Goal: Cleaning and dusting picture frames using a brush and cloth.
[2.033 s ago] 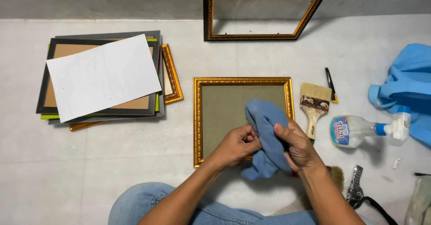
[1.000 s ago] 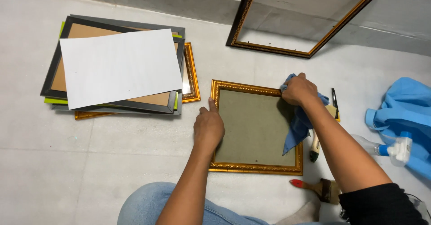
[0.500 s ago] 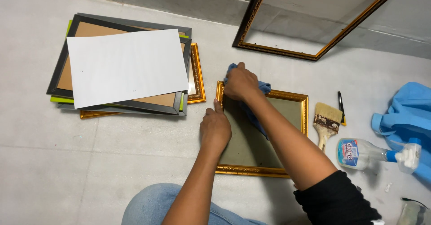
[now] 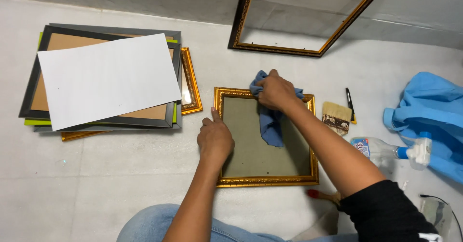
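A small gold picture frame (image 4: 260, 180) with a dull green-grey pane lies flat on the pale floor in front of me. My left hand (image 4: 215, 138) presses down on its left rail, fingers together and pointing away from me. My right hand (image 4: 275, 90) grips a bunched blue cloth (image 4: 271, 124) against the frame's top rail near the upper middle. The cloth hangs down over the pane.
A stack of frames (image 4: 178, 85) topped by a white sheet (image 4: 108, 78) lies to the left. A large empty dark-gold frame (image 4: 279, 49) leans on the wall. To the right are a paintbrush (image 4: 336, 117), a pen (image 4: 350, 105), a spray bottle (image 4: 390, 149) and a blue bag (image 4: 429, 111).
My right hand has wiped the blue cloth along the frame's top rail, from the right corner to the left and back toward the middle. My left hand keeps pressing the left rail.
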